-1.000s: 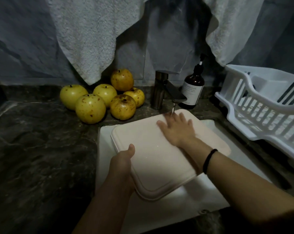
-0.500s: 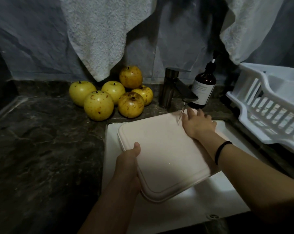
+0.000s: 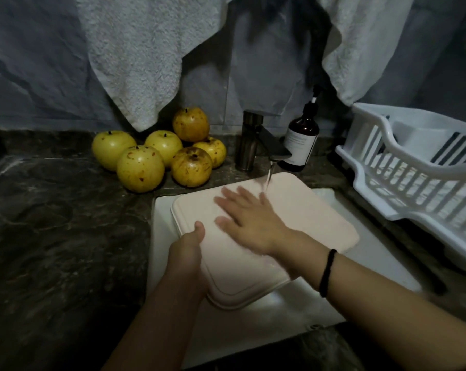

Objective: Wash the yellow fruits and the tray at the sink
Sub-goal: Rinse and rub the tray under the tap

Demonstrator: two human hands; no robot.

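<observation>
Pressing flat on the tray (image 3: 307,218): right hand (image 3: 249,223), fingers straight and spread, palm down on the tray's upturned face, holding nothing, slightly motion-blurred. Black band (image 3: 327,274) on that wrist. Left hand (image 3: 187,253) grips the tray's left edge, thumb on top, other fingers hidden underneath. Tray is pale pink with rounded corners, tilted over the white sink (image 3: 162,210): near corner low in the basin, far edge up by the faucet (image 3: 249,143). Faucet is dark metal and running; thin water stream (image 3: 269,175) lands on the tray's far part, just beside the right fingertips. Six yellow fruits (image 3: 140,171), brown-spotted, sit bunched on the dark stone counter (image 3: 52,223) left of the faucet, one raised at the back, none touching the tray. Brown pump bottle (image 3: 301,137) with a white label stands just behind the spout. White plastic dish rack (image 3: 414,170) sits on the counter right of the sink. Two pale towels (image 3: 141,62) hang against the grey wall, one above the fruits, one above the bottle.
</observation>
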